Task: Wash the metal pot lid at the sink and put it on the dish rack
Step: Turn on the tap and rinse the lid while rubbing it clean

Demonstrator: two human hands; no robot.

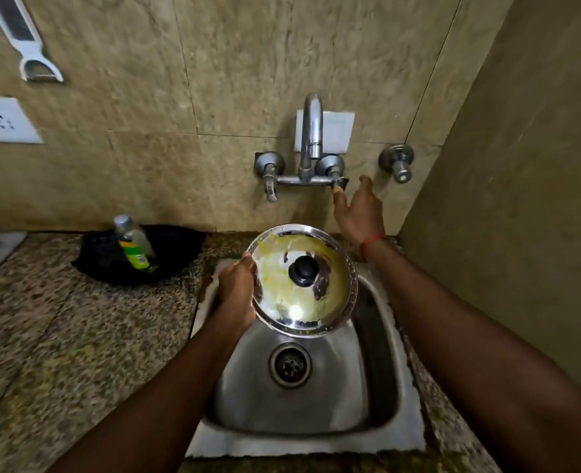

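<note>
The left hand [236, 295] grips the left rim of the metal pot lid [282, 295], fingers curled round the edge with the thumb on top. It holds the lid tilted just above the centre of the frame, over the back part of the sink [337, 397] and clear of the basin floor. The lid's black knob [303, 270] faces up, and yellowish smears cover much of the shiny top.

The right hand [359, 209] is stretched toward the wall above and right of the lid. Its fingers are extended and spread, holding nothing, and one fingertip touches the right tap handle [340, 183]. A red thread [371, 241] circles that wrist.

The handle belongs to a wall-mounted faucet [311, 131] whose curved spout rises at upper centre. The matching left tap handle [270, 191] hangs at the other end of the crossbar. A separate round valve [396, 162] sits on the tiles further right. Below the lid, the drain [289, 365] lies in the middle of the steel basin.

Left of the sink, on the speckled stone surface [60, 336], a black dish [180, 240] stands against the wall. A clear bottle [134, 244] with a green and yellow label leans inside it. In the upper left of the frame a white power socket [4, 119] is set in the tiles. Above it hangs a white-handled grater [26, 39].
</note>
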